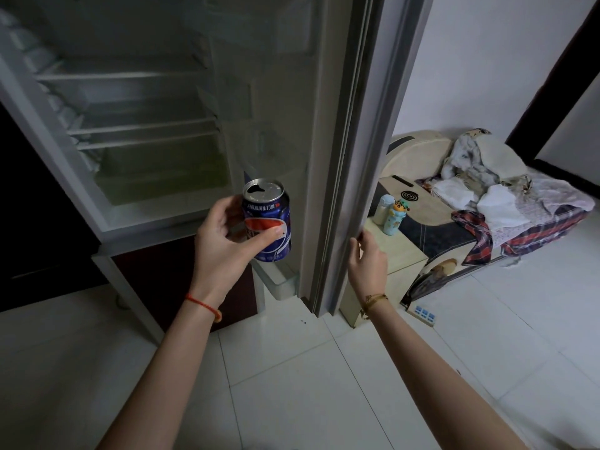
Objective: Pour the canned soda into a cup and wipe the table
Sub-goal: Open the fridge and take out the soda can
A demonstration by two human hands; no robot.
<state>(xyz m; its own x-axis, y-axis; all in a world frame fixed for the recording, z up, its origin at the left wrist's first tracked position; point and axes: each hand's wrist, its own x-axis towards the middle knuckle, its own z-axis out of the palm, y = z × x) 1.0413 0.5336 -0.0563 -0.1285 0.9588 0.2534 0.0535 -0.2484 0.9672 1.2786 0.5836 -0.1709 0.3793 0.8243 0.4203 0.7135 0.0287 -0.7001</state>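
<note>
2 hands are busy: the left hand (224, 233) grips the blue soda can (268, 220) upright, likely so its already opened top spills nothing, while the right hand (367, 254) curls its fingers round the fridge door (344, 141) edge, probably to swing it closed.

This is a room in a home. A tall fridge (136, 102) stands with its door (328, 151) open, and its shelves are bare. Beside it is a small pale cabinet (399, 254) with two little bottles (389, 214) on top. A low bed (519, 222) sits against the white wall, piled with crumpled clothes (480, 177). The floor (324, 368) is made of big white tiles.
</note>
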